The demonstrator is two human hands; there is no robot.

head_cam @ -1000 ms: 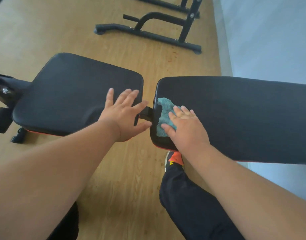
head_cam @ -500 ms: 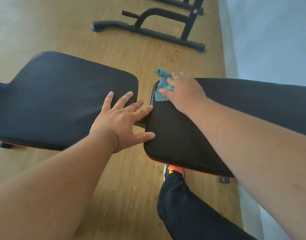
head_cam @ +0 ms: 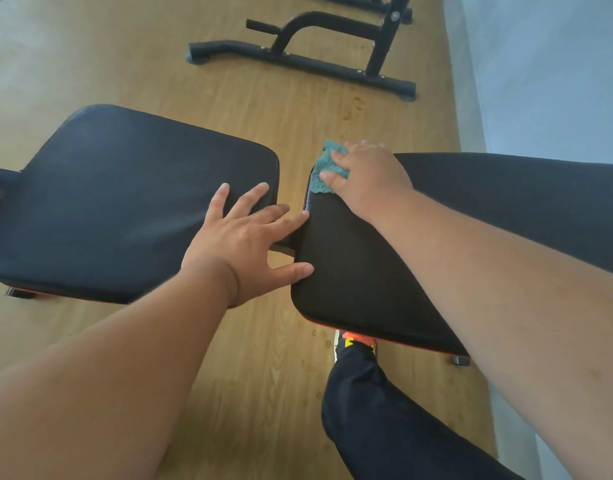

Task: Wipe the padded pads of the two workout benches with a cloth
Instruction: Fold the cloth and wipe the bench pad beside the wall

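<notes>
My left hand (head_cam: 249, 247) lies spread across both pads; my right hand (head_cam: 363, 174) presses the soft, limp cloth (head_cam: 321, 178) flat, mid-frame, best bunched under the palm.

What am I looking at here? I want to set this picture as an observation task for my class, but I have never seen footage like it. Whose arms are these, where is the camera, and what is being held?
There is no machine here. The camera sits on a person's head and looks forward and down, so the two bare arms entering from below are that person's own.

In front of them are two black padded pads, with a narrow gap between them, above a wooden floor. The left hand lies flat with fingers spread across the gap, resting on the left pad and touching the edge of the right pad.

The right hand presses a teal cloth onto the far corner of the right pad, wiping it.

A black metal frame stands farther off on the floor. Below, you see the person's dark trouser leg and a shoe.
</notes>
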